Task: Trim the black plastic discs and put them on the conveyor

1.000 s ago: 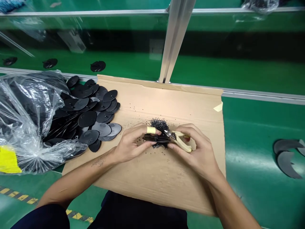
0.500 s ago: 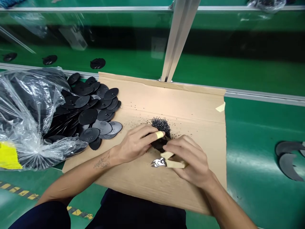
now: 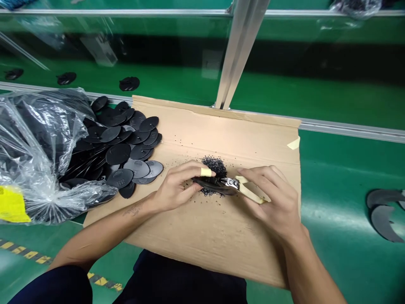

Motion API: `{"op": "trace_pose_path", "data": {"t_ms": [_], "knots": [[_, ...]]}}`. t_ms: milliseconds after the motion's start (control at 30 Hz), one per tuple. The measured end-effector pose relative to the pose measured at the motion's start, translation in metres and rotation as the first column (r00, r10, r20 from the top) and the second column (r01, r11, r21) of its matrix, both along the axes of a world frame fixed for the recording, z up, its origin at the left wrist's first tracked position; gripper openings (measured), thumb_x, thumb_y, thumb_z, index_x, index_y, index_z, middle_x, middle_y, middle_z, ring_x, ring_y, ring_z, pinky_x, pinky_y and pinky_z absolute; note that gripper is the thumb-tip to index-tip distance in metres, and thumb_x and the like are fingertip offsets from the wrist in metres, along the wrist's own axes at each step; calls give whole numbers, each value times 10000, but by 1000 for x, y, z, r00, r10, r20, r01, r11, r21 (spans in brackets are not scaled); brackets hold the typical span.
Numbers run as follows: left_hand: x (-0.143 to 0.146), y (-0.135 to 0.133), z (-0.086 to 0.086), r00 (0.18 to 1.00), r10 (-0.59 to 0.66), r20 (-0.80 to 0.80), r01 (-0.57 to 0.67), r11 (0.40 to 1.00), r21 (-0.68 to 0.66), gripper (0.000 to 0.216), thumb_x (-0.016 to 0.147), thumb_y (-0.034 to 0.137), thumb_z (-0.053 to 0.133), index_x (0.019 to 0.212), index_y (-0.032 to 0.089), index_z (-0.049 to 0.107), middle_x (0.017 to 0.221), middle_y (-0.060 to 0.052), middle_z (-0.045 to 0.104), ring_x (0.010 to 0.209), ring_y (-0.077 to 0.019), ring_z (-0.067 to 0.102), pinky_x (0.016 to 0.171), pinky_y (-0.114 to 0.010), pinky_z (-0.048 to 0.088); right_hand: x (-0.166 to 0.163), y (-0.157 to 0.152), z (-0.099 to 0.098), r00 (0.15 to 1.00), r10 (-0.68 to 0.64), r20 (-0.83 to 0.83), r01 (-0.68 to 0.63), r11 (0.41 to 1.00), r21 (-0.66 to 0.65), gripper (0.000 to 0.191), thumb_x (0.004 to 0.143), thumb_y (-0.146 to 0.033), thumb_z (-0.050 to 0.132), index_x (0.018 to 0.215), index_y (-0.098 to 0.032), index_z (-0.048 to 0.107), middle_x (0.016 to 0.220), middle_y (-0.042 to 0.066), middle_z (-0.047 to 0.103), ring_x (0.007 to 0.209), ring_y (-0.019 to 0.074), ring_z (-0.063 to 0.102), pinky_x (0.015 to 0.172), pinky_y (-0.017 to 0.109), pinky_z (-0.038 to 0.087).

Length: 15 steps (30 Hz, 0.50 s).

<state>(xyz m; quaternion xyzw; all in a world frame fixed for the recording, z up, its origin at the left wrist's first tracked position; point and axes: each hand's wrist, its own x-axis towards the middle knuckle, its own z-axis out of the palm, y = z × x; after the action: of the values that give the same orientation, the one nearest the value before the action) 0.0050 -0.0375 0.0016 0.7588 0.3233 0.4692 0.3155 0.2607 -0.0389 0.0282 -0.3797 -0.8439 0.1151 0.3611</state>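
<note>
Between thumb and fingers, my left hand (image 3: 179, 185) grips a thin black plastic disc (image 3: 218, 188), seen tilted nearly edge-on. Yellow tape wraps one of its fingers. My right hand (image 3: 274, 194) is closed around the cream handles of a pair of side cutters (image 3: 243, 185). The metal jaws are at the disc's upper face, towards its right end; whether they are closed on it I cannot make out. Behind and beneath the disc lies a heap of small black plastic bits (image 3: 215, 164) on the cardboard sheet (image 3: 196, 236).
Many loose black discs (image 3: 118, 154) are piled at the left, partly inside a clear plastic bag (image 3: 38, 147) with a yellow label. Curved black pieces (image 3: 384, 211) lie on the green surface at the right. A metal post (image 3: 242, 50) rises behind the cardboard.
The side cutters have turned, and their jaws have come up to the disc. My right hand has moved right, while the left has tilted the disc into a flatter, more visible position.
</note>
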Motion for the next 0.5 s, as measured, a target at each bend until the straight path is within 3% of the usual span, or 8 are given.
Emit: {"op": "trace_pose_path", "data": {"t_ms": [500], "knots": [[3,-1,-2,1000,-3,4,3,999,40,275,925,74,629,1174,156,713,1059,-89,745,991,-144,710,844,-272,617,0,-1,-1,997,-6,75,3,999,38,135,1074,-190,582,1170,-158,671,932,75,676,779,203,611,642,322,444]]}}
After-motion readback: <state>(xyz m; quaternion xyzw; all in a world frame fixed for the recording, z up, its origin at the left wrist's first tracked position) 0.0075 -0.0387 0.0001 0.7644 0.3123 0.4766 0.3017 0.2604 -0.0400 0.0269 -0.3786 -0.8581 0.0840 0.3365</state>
